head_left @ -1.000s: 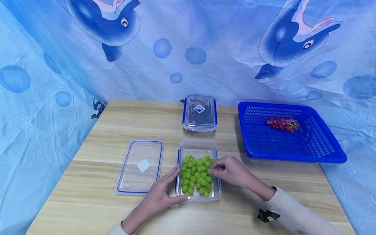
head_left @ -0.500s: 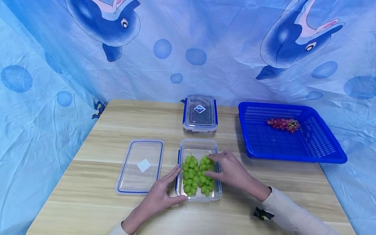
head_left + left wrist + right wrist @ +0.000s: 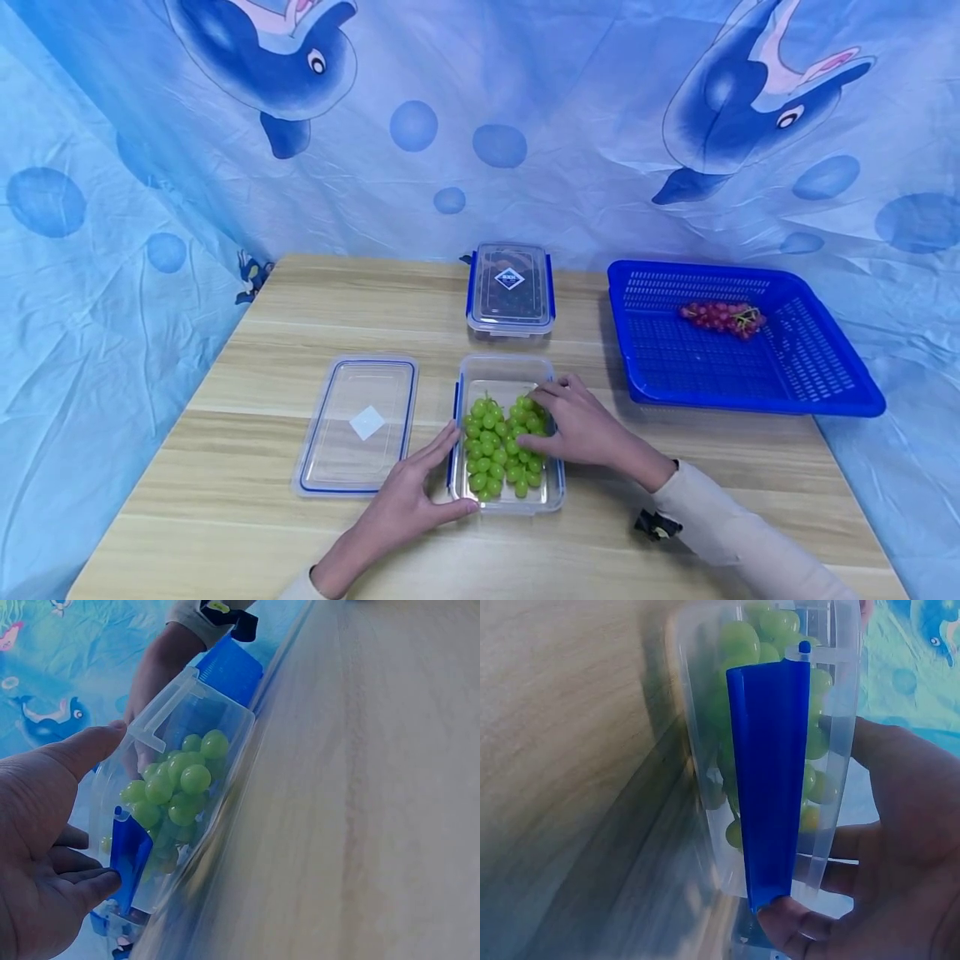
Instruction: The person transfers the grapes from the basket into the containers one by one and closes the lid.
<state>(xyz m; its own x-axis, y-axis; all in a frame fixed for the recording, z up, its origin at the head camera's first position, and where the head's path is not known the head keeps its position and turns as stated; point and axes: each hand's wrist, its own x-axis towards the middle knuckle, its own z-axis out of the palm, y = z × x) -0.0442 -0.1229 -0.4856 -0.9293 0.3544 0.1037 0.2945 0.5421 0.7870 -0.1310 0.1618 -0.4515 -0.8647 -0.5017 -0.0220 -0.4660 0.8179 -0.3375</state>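
Dolphin-printed cloth (image 3: 555, 92) hangs behind our wooden tabletop (image 3: 217, 517). We rest our left hand (image 3: 411, 493), spread wide, against a clear box (image 3: 498, 387); two bunches of green grapes (image 3: 483, 450) lie inside it. Our right hand (image 3: 581, 427) curls thumb and fingers loosely round the right-hand bunch (image 3: 533, 479).

A table (image 3: 225, 542) with a pale, wood-grained top carries everything. The open clear box (image 3: 504, 386) stands upright on it, a blue clasp along its side. Just to the left of the open clear box lies a loose lid (image 3: 365, 458), flat, with a blue line round its border and a white diamond label. Directly behind the open clear box sits a closed box (image 3: 510, 312) with blue clasps. Behind it and to the right rests a blue basket (image 3: 757, 407).
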